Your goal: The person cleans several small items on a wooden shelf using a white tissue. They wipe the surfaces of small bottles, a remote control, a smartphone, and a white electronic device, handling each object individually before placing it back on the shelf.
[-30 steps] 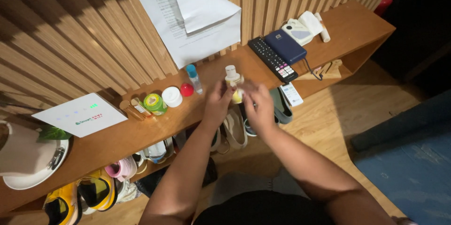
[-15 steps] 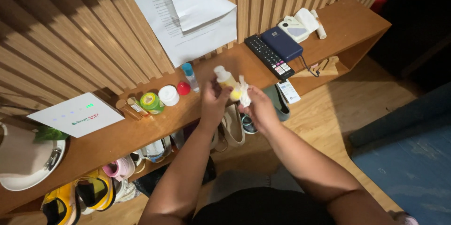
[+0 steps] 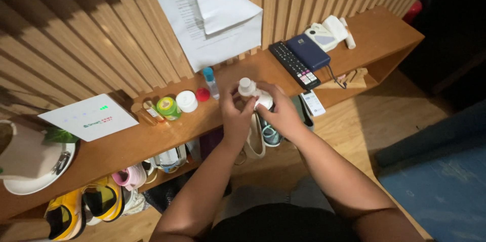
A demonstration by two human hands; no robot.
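Wooden slats back the long counter [image 3: 126,146] you are bent over, and a big sheet of white paper [image 3: 202,19] hangs on them above your hands. Below the counter, to the left of your arms, shoes [image 3: 101,201] sit on a lower shelf. Far left of your hands lies a white flat box [image 3: 88,117], and beside it a white dish [image 3: 30,181]. Up and right of your right hand lie a dark blue case [image 3: 309,52] and a black remote [image 3: 293,65], side by side.

Your left hand [image 3: 234,115] is closed around the side of a small white bottle [image 3: 249,89], held over the front edge of the counter. Your right hand [image 3: 278,108] grips the same bottle from the other side, fingers wrapped over something white at its lower part; what that is cannot be told. Left of your left hand stand a slim blue-capped tube [image 3: 209,81], a red cap [image 3: 203,94], a white lid [image 3: 187,101] and a green tape roll [image 3: 168,107], in a row along the counter.
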